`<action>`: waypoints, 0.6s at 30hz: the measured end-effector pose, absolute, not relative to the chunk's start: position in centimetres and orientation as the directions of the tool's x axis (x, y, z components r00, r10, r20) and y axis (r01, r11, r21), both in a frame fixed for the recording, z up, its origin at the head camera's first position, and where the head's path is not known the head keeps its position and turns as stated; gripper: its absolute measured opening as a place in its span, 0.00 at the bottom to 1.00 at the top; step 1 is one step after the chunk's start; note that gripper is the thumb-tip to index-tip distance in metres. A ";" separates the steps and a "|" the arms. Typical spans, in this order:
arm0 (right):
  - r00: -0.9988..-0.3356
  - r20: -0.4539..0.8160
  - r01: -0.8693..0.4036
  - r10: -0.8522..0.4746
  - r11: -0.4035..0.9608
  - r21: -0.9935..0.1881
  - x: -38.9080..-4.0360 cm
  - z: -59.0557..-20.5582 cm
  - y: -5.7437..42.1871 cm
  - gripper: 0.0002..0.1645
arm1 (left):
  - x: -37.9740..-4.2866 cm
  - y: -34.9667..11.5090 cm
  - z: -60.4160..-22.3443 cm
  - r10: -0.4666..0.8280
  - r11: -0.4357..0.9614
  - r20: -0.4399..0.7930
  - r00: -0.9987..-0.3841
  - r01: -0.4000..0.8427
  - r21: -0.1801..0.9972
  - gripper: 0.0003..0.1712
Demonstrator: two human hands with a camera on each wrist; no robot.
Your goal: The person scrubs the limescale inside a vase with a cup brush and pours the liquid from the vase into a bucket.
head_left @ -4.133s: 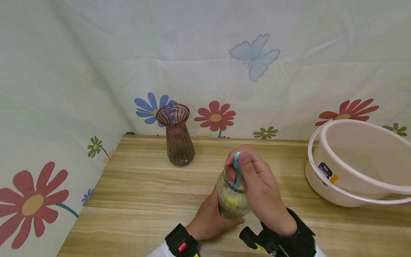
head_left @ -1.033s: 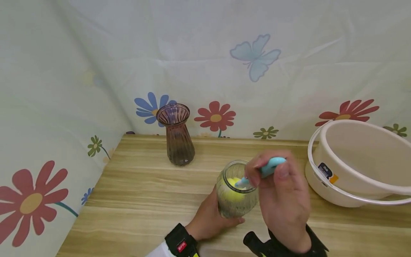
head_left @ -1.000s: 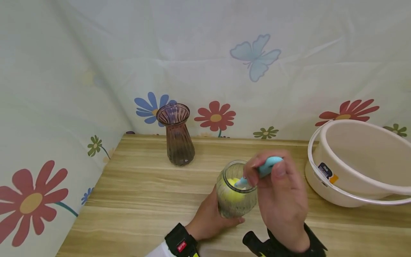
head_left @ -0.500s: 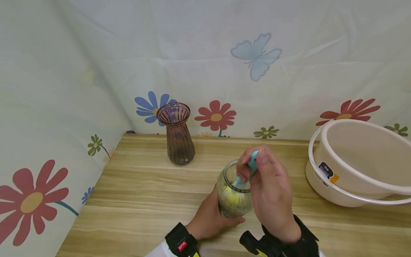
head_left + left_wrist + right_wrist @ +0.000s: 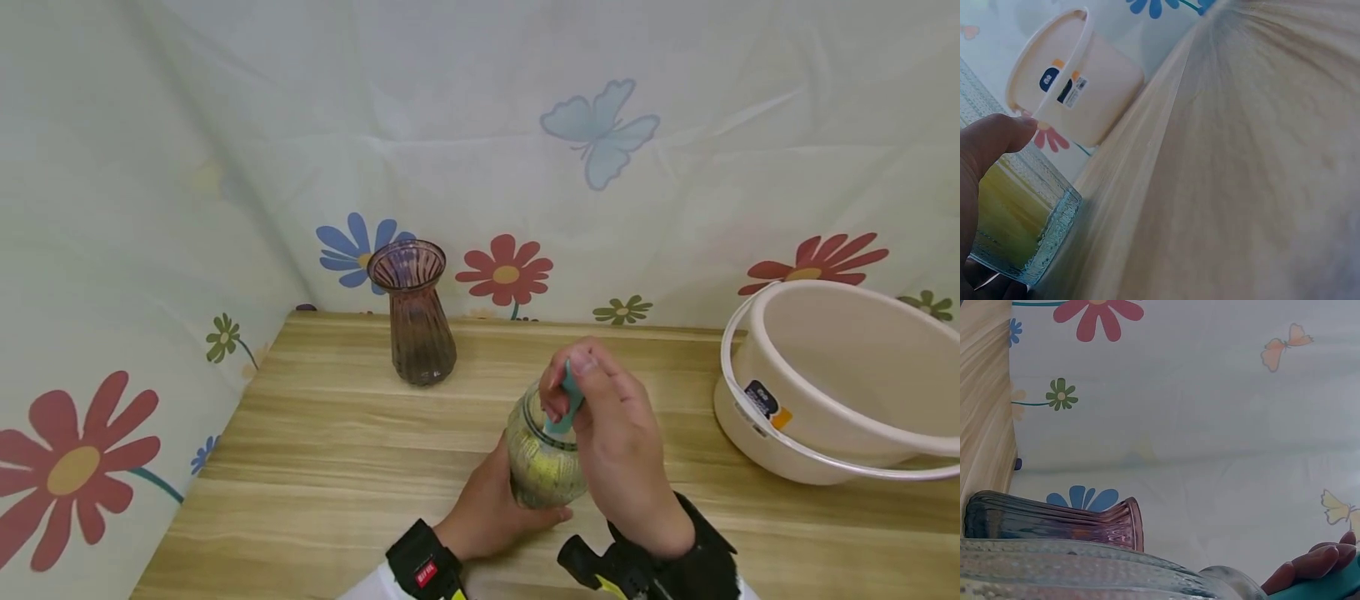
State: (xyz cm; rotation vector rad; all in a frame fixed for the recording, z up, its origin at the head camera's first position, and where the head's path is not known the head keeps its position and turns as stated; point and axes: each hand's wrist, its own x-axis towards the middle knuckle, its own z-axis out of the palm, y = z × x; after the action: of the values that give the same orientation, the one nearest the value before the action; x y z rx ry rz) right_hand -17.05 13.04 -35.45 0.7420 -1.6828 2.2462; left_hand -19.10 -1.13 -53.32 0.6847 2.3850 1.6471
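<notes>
My left hand [image 5: 487, 508] holds a clear ribbed glass jar [image 5: 543, 475] low on its side, over the wooden table. In the left wrist view the thumb lies across the glass [image 5: 1054, 219], with yellow showing through it. My right hand [image 5: 618, 433] grips the turquoise handle of a bottle brush [image 5: 567, 402] at the jar's mouth. Its yellow sponge head is inside the jar, seen only through the glass. The right wrist view shows curled fingers [image 5: 1316, 562] on the turquoise handle [image 5: 1329, 589], beside the jar's rim.
A purple ribbed glass vase [image 5: 422, 333] stands upright at the back, left of the jar. On the right is a cream bucket [image 5: 810, 417] with a hoop handle. Behind the wooden table [image 5: 322, 467] hangs a flowered curtain [image 5: 450, 100].
My right hand has swung left, bringing the brush handle from a slant to nearly upright. The yellow head sits deeper in the jar. My left hand and the jar have hardly moved.
</notes>
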 end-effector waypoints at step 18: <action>-0.695 0.703 -0.562 -0.153 -0.493 -0.664 -16.9 -34.1 15.1 0.18 | -19.1 -1.1 -53.1 0.452 0.302 0.085 -0.888 0.243 0.922 0.62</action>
State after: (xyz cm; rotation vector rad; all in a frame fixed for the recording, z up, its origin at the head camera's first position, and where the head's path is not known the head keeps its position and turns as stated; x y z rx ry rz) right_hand -16.86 15.08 -34.12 1.0693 -1.4114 2.2705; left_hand -19.12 -1.10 -53.12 0.6424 2.3754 1.6285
